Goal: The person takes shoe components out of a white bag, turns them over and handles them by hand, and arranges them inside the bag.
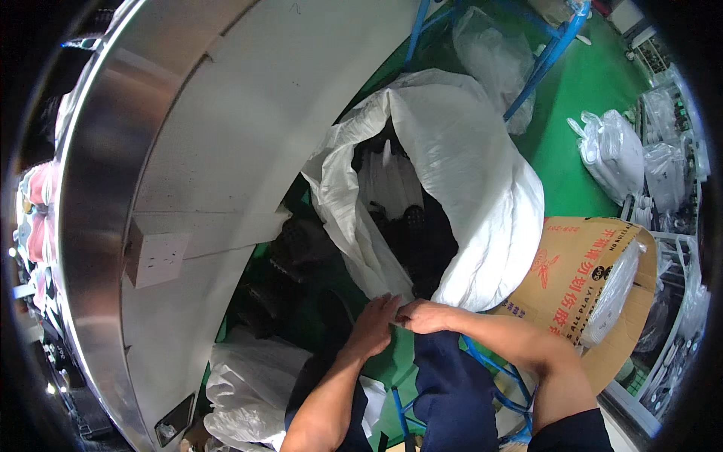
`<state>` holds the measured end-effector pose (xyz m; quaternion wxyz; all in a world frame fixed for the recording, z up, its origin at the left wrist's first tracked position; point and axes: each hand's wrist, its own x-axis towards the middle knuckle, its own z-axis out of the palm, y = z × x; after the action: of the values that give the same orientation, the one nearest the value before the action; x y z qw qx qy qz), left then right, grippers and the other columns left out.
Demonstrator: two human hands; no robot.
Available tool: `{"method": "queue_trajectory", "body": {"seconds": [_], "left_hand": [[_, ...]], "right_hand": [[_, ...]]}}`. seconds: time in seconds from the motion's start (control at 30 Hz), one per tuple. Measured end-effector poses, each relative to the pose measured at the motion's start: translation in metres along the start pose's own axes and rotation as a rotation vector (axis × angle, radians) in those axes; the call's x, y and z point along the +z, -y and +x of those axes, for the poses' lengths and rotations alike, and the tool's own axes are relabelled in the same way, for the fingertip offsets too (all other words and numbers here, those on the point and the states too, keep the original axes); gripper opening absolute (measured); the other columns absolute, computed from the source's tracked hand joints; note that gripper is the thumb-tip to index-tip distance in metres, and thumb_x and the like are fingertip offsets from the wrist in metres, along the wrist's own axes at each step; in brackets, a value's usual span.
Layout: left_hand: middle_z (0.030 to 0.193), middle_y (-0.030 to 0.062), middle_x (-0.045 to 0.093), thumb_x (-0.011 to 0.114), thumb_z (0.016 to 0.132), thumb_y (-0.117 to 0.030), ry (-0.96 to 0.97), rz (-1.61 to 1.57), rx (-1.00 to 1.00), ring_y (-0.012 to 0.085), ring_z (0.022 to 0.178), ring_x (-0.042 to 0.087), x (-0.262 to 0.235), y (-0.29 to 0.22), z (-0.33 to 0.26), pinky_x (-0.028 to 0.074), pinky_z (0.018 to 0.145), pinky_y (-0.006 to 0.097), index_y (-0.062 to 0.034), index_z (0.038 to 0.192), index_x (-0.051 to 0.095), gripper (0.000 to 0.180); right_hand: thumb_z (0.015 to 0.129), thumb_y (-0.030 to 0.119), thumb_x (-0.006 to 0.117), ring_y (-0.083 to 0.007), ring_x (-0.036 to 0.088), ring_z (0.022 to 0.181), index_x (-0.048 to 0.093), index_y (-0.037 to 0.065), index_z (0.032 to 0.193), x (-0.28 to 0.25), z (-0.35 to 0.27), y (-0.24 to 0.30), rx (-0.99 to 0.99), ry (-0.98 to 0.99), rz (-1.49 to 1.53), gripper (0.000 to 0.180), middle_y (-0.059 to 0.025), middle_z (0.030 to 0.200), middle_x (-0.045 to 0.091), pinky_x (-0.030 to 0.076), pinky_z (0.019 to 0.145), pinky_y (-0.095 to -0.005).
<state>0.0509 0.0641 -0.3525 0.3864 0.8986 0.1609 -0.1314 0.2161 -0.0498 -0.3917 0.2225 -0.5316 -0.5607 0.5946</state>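
Note:
A big white woven sack [482, 181] stands open in front of me, its rim folded outward. Dark items [422, 248] lie inside it, along with something pale and translucent [388, 184] whose kind I cannot make out. At the near edge of the sack's mouth, my left hand [374, 325] and my right hand [425, 316] come close together. Both have their fingers closed on the sack's rim. The fingertips are partly hidden, so exactly how they grip the edge is hard to see.
A metal-edged counter [90, 226] with a white side panel curves along the left, bearing a socket box [158, 256]. An open cardboard box [572, 279] with a plastic-wrapped bundle stands right. Plastic bags [614, 154] lie on the green floor [561, 173]. Blue metal legs [553, 56] rise beyond the sack.

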Motion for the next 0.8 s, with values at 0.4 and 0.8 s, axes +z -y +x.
{"method": "queue_trajectory", "body": {"seconds": [0.4, 0.8], "left_hand": [[0.11, 0.0173, 0.062, 0.057, 0.088, -0.026, 0.489, 0.378, -0.321, 0.0354, 0.105, 0.059, -0.013, -0.025, -0.01, 0.052, 0.085, 0.05, -0.005, 0.098, 0.072, 0.027], [0.107, 0.0142, 0.063, 0.064, 0.081, -0.018, 0.434, 0.339, -0.236, 0.0328, 0.104, 0.059, -0.039, -0.05, 0.002, 0.05, 0.085, 0.046, -0.0068, 0.093, 0.074, 0.019]], "right_hand": [[0.072, 0.05, 0.077, -0.0428, 0.047, 0.126, 0.041, 0.004, 0.144, -0.064, 0.103, -0.071, 0.625, -0.738, -0.525, 0.093, -0.022, 0.139, 0.048, 0.038, 0.106, -0.0526], [0.088, 0.038, 0.067, -0.0349, 0.065, 0.101, 0.068, 0.0, 0.106, -0.152, 0.048, -0.157, 0.426, -1.058, -0.158, 0.042, -0.0207, 0.108, 0.069, 0.047, 0.092, -0.0417]]}}
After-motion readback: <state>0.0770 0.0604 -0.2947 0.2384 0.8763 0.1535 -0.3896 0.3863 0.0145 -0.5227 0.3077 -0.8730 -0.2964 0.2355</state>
